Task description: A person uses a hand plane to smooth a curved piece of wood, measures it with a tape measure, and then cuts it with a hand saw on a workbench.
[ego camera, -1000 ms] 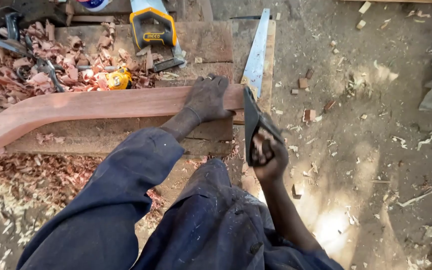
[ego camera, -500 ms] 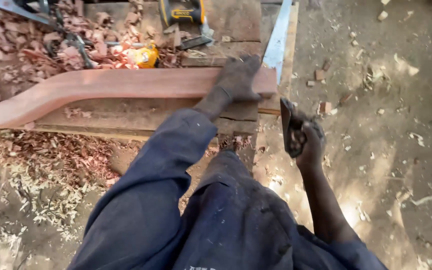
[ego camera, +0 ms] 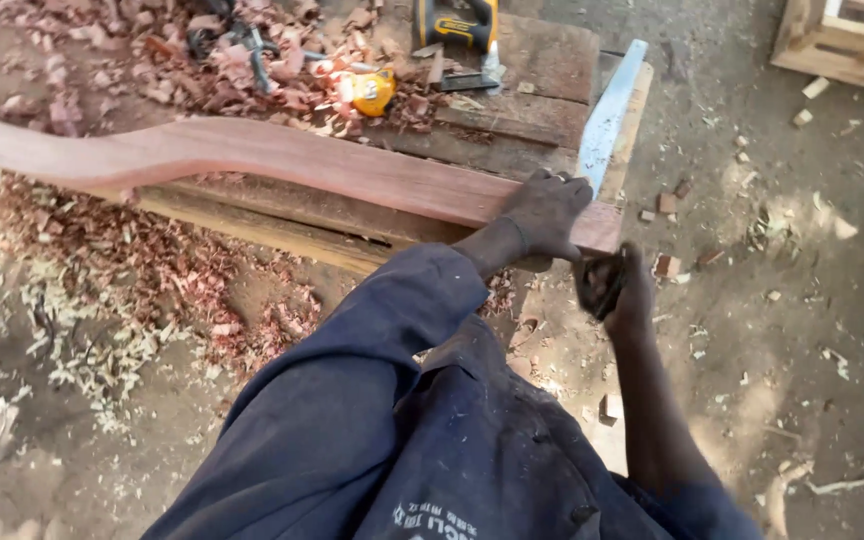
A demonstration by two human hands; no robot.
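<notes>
Head view: a long reddish curved wooden plank point(ego camera: 282, 160) lies across the desk point(ego camera: 542, 60), a rough workbench of old boards. Its long axis runs from the far left edge of the picture across to the right, where its cut end sits near the desk's right corner. The left hand point(ego camera: 544, 212) lies flat on that right end, fingers spread and pressing down on the wood, so its grip is a clamp on the plank from above rather than a closed fist.

The right hand point(ego camera: 614, 290) is just beside and below the plank's end, nearer the person's body, with its grip closed around the dark handle of a handsaw point(ego camera: 607, 115). The saw's pale blade runs up and away from that hand, crossing the plank's axis close to square, right beside the left hand's fingers. Whether the teeth touch the wood cannot be told.

The right hand is thus off the plank's end; the left is on it.

Behind the plank lie a yellow tape measure point(ego camera: 369, 90), a yellow and black power tool point(ego camera: 455, 25) and reddish wood shavings point(ego camera: 132, 260), which also cover the ground.
</notes>
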